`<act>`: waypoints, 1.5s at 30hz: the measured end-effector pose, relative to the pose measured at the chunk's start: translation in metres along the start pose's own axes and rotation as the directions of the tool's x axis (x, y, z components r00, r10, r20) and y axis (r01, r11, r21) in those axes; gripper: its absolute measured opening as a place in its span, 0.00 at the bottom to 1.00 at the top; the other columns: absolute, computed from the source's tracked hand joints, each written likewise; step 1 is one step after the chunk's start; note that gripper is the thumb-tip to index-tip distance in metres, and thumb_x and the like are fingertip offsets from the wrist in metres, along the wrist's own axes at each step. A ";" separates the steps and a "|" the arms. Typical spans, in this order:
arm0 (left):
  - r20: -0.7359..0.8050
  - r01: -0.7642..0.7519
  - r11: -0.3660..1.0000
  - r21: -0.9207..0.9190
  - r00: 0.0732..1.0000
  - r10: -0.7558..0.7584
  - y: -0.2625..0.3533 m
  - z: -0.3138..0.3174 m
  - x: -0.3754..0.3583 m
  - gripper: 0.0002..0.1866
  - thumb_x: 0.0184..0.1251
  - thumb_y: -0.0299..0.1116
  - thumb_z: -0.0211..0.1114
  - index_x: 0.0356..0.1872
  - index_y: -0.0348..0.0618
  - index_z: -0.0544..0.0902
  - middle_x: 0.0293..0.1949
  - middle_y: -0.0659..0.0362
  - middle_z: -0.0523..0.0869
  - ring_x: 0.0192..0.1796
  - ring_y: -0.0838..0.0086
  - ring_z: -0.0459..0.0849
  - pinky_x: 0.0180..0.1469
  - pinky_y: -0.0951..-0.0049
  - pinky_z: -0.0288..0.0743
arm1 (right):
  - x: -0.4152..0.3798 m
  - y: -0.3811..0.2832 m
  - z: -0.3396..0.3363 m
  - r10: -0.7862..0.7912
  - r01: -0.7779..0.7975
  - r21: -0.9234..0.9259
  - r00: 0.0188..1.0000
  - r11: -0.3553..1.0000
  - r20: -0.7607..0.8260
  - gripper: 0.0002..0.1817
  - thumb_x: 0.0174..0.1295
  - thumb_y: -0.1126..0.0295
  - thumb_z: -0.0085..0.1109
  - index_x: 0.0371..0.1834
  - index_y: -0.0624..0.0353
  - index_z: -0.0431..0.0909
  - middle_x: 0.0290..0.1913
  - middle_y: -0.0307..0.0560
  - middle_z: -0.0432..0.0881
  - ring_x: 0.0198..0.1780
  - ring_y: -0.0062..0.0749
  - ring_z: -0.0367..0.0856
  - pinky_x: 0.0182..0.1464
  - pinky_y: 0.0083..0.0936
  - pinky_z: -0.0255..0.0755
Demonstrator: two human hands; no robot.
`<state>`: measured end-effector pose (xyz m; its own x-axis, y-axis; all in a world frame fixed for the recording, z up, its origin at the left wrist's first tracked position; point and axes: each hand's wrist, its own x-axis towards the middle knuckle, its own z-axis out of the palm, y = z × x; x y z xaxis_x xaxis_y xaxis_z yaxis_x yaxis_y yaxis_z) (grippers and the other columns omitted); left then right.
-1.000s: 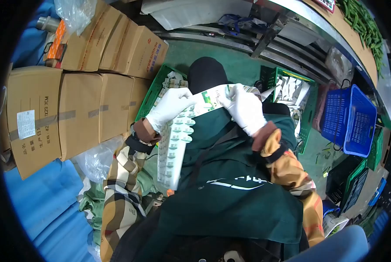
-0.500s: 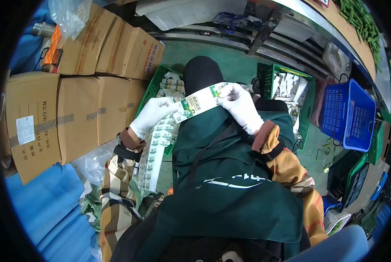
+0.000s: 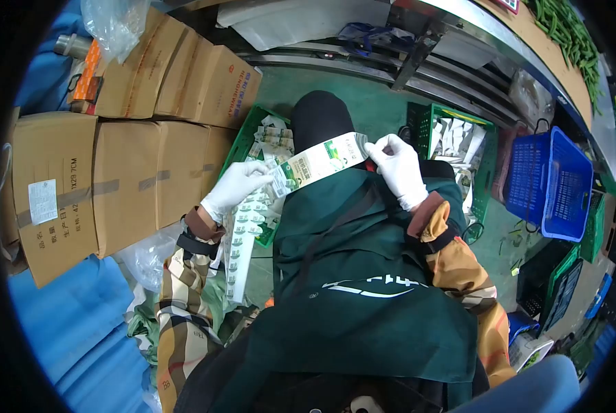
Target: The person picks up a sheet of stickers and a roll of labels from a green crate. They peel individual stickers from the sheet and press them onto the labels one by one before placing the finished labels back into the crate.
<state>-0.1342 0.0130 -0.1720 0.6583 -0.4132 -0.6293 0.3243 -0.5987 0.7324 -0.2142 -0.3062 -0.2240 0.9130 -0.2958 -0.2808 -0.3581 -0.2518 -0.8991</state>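
Between my two white-gloved hands, over my lap, stretches a long printed paper sleeve (image 3: 321,162) with green and white graphics. My left hand (image 3: 235,187) is closed on its left end, fingers pressed together. My right hand (image 3: 401,171) pinches the far right end between thumb and fingertips. Below and beside my left hand, a stack of printed sleeves (image 3: 239,258) fans downward, overlapping the green crate (image 3: 233,155) at my left. More such printed pieces lie inside that crate.
Cardboard boxes (image 3: 125,189) are stacked at the left. At my right stand a green crate (image 3: 485,162) of white folded sleeves and a blue basket (image 3: 559,182). A metal-framed table (image 3: 490,31) with green vegetables (image 3: 562,34) runs along the top right.
My right hand has moved right along the sleeve to its end, so more of the sleeve shows between my hands. My left hand has barely moved.
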 end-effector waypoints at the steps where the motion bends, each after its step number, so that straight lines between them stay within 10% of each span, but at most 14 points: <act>1: -0.064 0.040 0.998 0.052 0.997 -0.037 0.011 -0.004 -0.005 0.09 0.67 0.32 0.67 0.40 0.36 0.85 0.30 0.67 0.83 0.33 0.88 0.74 0.37 0.83 0.70 | -0.001 -0.006 -0.005 0.047 -0.049 0.074 0.998 0.996 0.032 0.15 0.61 0.61 0.67 0.28 0.63 0.78 0.24 0.44 0.81 0.27 0.25 0.79 0.32 0.24 0.73; 9: -0.565 -0.406 0.900 0.159 0.710 0.420 0.112 0.000 0.006 0.08 0.69 0.27 0.64 0.46 0.37 0.85 0.28 0.71 0.81 0.29 0.91 0.70 0.31 0.87 0.64 | -0.021 -0.112 0.031 -0.221 0.016 0.516 0.915 0.857 0.339 0.18 0.67 0.62 0.63 0.54 0.62 0.79 0.40 0.43 0.85 0.39 0.20 0.80 0.45 0.19 0.74; 15: -0.626 -0.366 0.812 0.454 0.517 0.583 0.150 0.032 0.017 0.09 0.69 0.30 0.65 0.47 0.41 0.84 0.20 0.67 0.74 0.24 0.89 0.67 0.27 0.82 0.65 | -0.016 -0.151 0.026 -0.278 0.274 0.078 0.959 0.959 0.055 0.15 0.67 0.56 0.59 0.48 0.54 0.77 0.29 0.47 0.82 0.32 0.37 0.83 0.38 0.28 0.76; 17: -0.648 -0.372 0.787 0.491 0.448 0.616 0.150 0.036 0.022 0.07 0.66 0.35 0.66 0.42 0.50 0.85 0.13 0.57 0.74 0.15 0.65 0.74 0.23 0.65 0.67 | -0.015 -0.154 0.027 -0.373 0.369 -0.070 0.927 0.927 -0.046 0.12 0.67 0.59 0.59 0.45 0.54 0.77 0.26 0.47 0.81 0.28 0.39 0.82 0.33 0.29 0.75; 23: -0.644 -0.356 0.794 0.492 0.465 0.608 0.153 0.041 0.020 0.07 0.65 0.35 0.67 0.42 0.50 0.86 0.13 0.58 0.74 0.15 0.68 0.73 0.23 0.67 0.67 | -0.005 -0.134 0.037 -0.582 0.540 -0.242 0.798 0.806 -0.156 0.06 0.67 0.64 0.60 0.38 0.53 0.77 0.21 0.44 0.79 0.22 0.38 0.80 0.26 0.26 0.72; 26: -0.578 -0.398 0.838 0.372 0.607 0.545 0.154 0.042 0.016 0.09 0.68 0.30 0.66 0.46 0.40 0.84 0.19 0.69 0.75 0.23 0.90 0.67 0.26 0.81 0.63 | -0.002 -0.129 0.031 -0.682 0.617 -0.342 0.723 0.709 -0.111 0.06 0.66 0.64 0.60 0.37 0.53 0.76 0.23 0.45 0.79 0.24 0.40 0.80 0.26 0.29 0.72; 34: -0.347 -0.309 0.932 0.192 0.867 0.358 0.138 0.033 0.050 0.11 0.61 0.34 0.66 0.38 0.38 0.87 0.27 0.51 0.87 0.30 0.72 0.86 0.37 0.72 0.78 | 0.004 -0.119 0.012 -0.780 0.678 -0.469 0.624 0.566 -0.040 0.05 0.66 0.65 0.57 0.37 0.52 0.78 0.28 0.45 0.80 0.26 0.40 0.81 0.27 0.31 0.72; 37: -0.104 -0.293 0.856 0.425 0.924 0.368 0.138 0.035 0.065 0.13 0.62 0.36 0.65 0.41 0.38 0.87 0.31 0.48 0.88 0.34 0.65 0.87 0.42 0.69 0.79 | 0.006 -0.116 0.002 -0.569 0.578 -0.054 0.777 0.814 -0.269 0.06 0.66 0.67 0.59 0.40 0.55 0.82 0.30 0.47 0.82 0.25 0.31 0.81 0.29 0.24 0.73; 39: 0.155 -0.357 0.849 0.390 0.934 0.322 0.131 0.042 0.074 0.16 0.60 0.40 0.67 0.42 0.38 0.87 0.36 0.48 0.89 0.41 0.58 0.87 0.45 0.67 0.79 | 0.012 -0.111 -0.016 -0.076 0.131 0.375 0.985 0.918 -0.157 0.11 0.68 0.66 0.60 0.41 0.63 0.83 0.32 0.37 0.84 0.27 0.12 0.75 0.30 0.15 0.68; 41: 0.231 -0.351 0.771 0.531 0.936 0.267 0.116 0.055 0.082 0.14 0.61 0.36 0.67 0.41 0.34 0.85 0.32 0.49 0.88 0.33 0.72 0.85 0.40 0.72 0.78 | 0.017 -0.095 -0.027 -0.043 0.077 0.484 0.996 0.871 -0.080 0.13 0.68 0.64 0.61 0.41 0.65 0.83 0.32 0.34 0.84 0.28 0.11 0.73 0.31 0.14 0.67; 45: 0.233 -0.270 0.739 0.617 0.960 0.156 0.111 0.048 0.077 0.16 0.58 0.42 0.69 0.29 0.35 0.84 0.25 0.50 0.85 0.28 0.69 0.84 0.34 0.70 0.76 | 0.000 -0.063 -0.038 0.094 -0.150 0.487 0.986 0.860 0.139 0.12 0.69 0.65 0.60 0.33 0.62 0.82 0.26 0.35 0.81 0.22 0.12 0.74 0.23 0.13 0.65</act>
<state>-0.0801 -0.1175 -0.1517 0.5240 -0.6496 -0.5508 -0.3568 -0.7547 0.5506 -0.1987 -0.3258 -0.1542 0.8937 -0.1870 -0.4078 -0.3502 0.2771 -0.8947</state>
